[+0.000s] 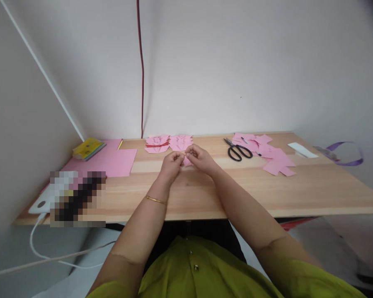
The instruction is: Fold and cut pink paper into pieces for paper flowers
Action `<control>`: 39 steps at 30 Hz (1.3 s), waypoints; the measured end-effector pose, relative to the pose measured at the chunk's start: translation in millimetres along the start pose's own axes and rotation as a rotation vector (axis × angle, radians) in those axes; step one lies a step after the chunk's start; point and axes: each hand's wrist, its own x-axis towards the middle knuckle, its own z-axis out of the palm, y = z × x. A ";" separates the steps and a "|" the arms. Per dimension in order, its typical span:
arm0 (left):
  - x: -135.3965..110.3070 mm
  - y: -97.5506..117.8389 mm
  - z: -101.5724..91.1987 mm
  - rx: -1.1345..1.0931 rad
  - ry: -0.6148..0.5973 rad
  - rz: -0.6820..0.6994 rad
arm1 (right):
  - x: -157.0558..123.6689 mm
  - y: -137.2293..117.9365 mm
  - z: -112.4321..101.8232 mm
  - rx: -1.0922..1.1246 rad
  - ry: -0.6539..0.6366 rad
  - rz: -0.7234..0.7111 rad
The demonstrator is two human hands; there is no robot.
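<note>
My left hand (172, 163) and my right hand (199, 158) meet over the middle of the wooden table, fingertips pinched close together. A small piece of pink paper (187, 161) shows between and just below the fingertips; its full shape is hidden by my hands. Just beyond my fingers lies a pink paper cutout (179, 141) with zigzag edges and fold or drawn marks. To its left is a similar pink cutout (157, 150) with a red strip (157, 145) across it.
Black-handled scissors (238, 151) lie right of my hands, beside pink paper scraps (275, 159) and a white strip (303, 150). At left are pink sheets (121, 163), a yellow packet (88, 148) and a white power strip (40, 203) with its cable. A purple loop (348, 161) hangs past the right edge.
</note>
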 end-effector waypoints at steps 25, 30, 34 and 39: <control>4.7 -6.8 0.0 -0.223 0.076 -0.117 | 1.0 8.5 -3.4 -0.138 -0.004 0.038; 3.7 -5.8 0.6 -0.225 0.051 -0.130 | 0.5 5.0 -4.4 -0.175 0.001 0.003; 1.2 -2.0 0.8 -0.209 0.038 -0.132 | -0.1 1.2 -5.4 -0.188 -0.011 -0.012; -0.9 5.4 1.4 -0.168 0.028 -0.071 | -0.7 0.4 -5.2 -0.188 -0.017 -0.020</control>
